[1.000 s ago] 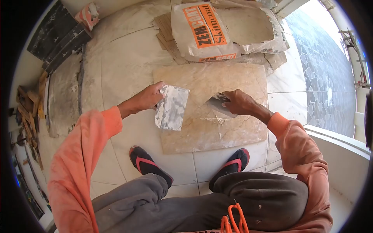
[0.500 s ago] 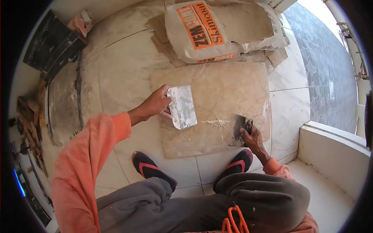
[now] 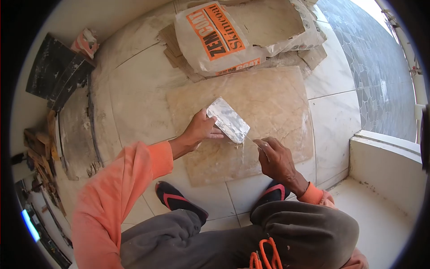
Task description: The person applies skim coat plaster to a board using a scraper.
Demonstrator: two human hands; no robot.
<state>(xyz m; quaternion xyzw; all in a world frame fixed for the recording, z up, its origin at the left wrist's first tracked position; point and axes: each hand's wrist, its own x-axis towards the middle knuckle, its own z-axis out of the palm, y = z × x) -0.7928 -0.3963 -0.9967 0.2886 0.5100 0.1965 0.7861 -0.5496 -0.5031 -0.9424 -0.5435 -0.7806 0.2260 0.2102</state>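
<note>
A tan slab [image 3: 273, 103] lies on the tiled floor [image 3: 134, 94], with a torn-open Zemcoat Skimcoat bag [image 3: 249, 42] beyond its far edge. Over the slab's near right corner, the right hand [image 3: 275, 159] grasps a thin blade [image 3: 251, 141], seen nearly edge-on, while the left hand [image 3: 201, 129] grips a white-smeared plate [image 3: 228, 121] above the slab's middle. The blade's tip meets or nearly meets the plate's nearest corner; I cannot tell which.

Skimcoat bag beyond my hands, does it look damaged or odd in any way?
Yes, the Skimcoat bag looks torn: its white outer paper ends in a ragged edge, baring a tan surface. Brown flat pieces stick out askew at its left.
</note>
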